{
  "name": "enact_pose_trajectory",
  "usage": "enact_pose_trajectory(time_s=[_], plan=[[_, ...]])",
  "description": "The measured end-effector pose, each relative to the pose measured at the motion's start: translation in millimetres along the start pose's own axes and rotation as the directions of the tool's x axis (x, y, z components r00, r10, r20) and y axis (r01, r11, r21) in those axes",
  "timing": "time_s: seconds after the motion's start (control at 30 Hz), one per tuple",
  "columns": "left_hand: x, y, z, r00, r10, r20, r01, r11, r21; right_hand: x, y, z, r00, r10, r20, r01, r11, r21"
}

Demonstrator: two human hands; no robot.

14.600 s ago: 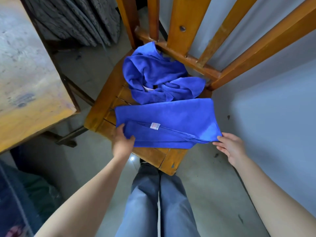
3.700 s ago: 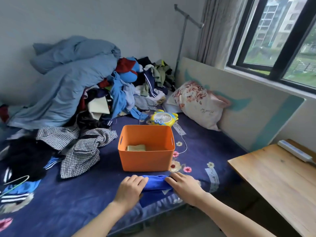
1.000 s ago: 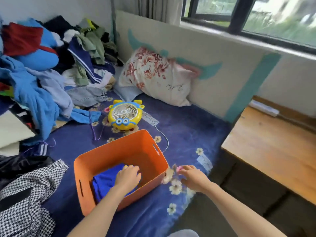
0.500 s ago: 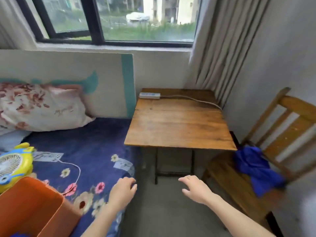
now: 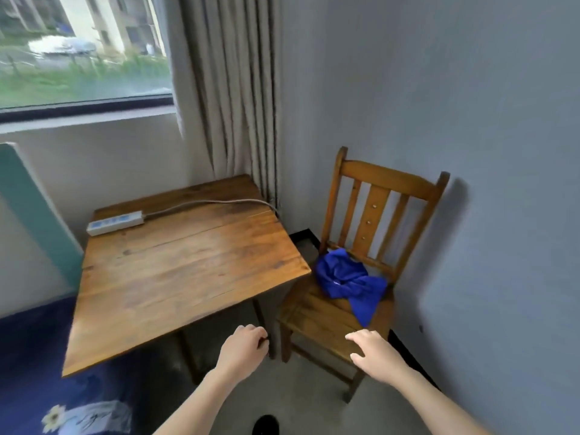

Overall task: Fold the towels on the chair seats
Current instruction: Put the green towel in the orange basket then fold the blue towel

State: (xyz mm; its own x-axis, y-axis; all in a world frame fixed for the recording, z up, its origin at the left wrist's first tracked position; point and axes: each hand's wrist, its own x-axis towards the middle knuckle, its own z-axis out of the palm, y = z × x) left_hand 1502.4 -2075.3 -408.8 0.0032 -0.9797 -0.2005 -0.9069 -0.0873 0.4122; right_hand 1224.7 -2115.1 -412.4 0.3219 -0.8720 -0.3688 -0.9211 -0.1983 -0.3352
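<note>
Head view — downward, toward chair (image 5: 339,315)

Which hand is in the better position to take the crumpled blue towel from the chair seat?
The right hand, I think. It hovers open over the front of the chair seat, in line with the blue towel. The left hand is near the table, off the seat.

Beyond the window (image 5: 81,48), upper left, the view outside is smeared by blur. The bed (image 5: 28,356) is cut off by the lower left corner. The tabletop (image 5: 175,271) corner hides part of the chair (image 5: 329,321) seat's edge beside it. The towel (image 5: 346,277) is bunched, its inner folds hidden. A dark shape (image 5: 265,425) at the bottom edge is cut off, unidentifiable.
</note>
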Motion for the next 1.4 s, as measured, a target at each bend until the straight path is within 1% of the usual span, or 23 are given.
enact_pose_trajectory(time_s=[0.17, 0.3, 0.4, 0.57, 0.73, 0.9, 1.07, 1.2, 1.4], plan=[[69.6, 11.6, -2.2, 0.990, 0.132, 0.049, -0.132, 0.991, -0.008, 27.9, 23.6, -24.9, 0.992, 0.118, -0.039, -0.117, 0.993, 0.017], [135.2, 17.3, -17.2, 0.973, 0.223, 0.063, -0.220, 0.974, -0.050, 61.4, 30.8, -52.7, 0.978, 0.203, -0.053, -0.203, 0.979, 0.006], [179.1, 19.7, -22.9, 0.962, 0.259, 0.085, -0.255, 0.965, -0.060, 78.3, 35.0, -59.7, 0.958, 0.284, -0.043, -0.284, 0.959, 0.003], [203.5, 31.8, 2.2, 0.928, 0.307, 0.213, -0.306, 0.951, -0.039, 76.4, 50.3, -50.0, 0.921, 0.389, 0.011, -0.389, 0.920, 0.056], [222.1, 68.5, 22.4, 0.894, 0.348, 0.281, -0.351, 0.936, -0.043, 75.4, 82.9, -61.4, 0.895, 0.446, -0.001, -0.444, 0.892, 0.087], [240.2, 107.1, 36.8, 0.904, 0.316, 0.288, -0.325, 0.946, -0.020, 93.3, 122.1, -77.3, 0.910, 0.415, 0.012, -0.413, 0.904, 0.113], [256.4, 135.2, 56.2, 0.940, 0.197, 0.278, -0.203, 0.979, -0.008, 126.1, 161.8, -93.1, 0.947, 0.317, 0.058, -0.321, 0.945, 0.067], [260.5, 153.8, 83.3, 0.953, 0.092, 0.290, -0.099, 0.995, 0.009, 149.3, 192.9, -94.4, 0.956, 0.266, 0.122, -0.272, 0.962, 0.031], [261.5, 149.7, 119.1, 0.930, -0.043, 0.366, -0.017, 0.987, 0.159, 182.2, 210.2, -71.1, 0.954, 0.214, 0.212, -0.229, 0.972, 0.049]])
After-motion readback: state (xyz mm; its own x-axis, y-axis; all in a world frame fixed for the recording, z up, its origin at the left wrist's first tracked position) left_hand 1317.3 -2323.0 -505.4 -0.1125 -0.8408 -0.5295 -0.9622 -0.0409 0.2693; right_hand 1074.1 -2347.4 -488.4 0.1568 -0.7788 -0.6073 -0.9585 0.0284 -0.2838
